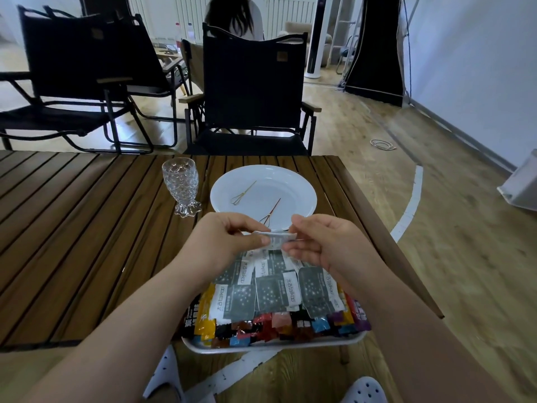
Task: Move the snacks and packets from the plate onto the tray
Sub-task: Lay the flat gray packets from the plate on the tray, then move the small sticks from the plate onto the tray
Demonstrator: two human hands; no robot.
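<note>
Left hand (pixel 232 237) and right hand (pixel 316 242) each pinch an end of one small white packet (pixel 276 239), fingers narrow, held over the tray's (pixel 261 346) far edge, probably to lay it flat. Plate (pixel 290 181) beyond holds only two picks (pixel 242 194)

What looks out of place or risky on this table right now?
The tray juts past the table's near edge, heaped with packets. Two picks remain on the otherwise bare plate.
</note>
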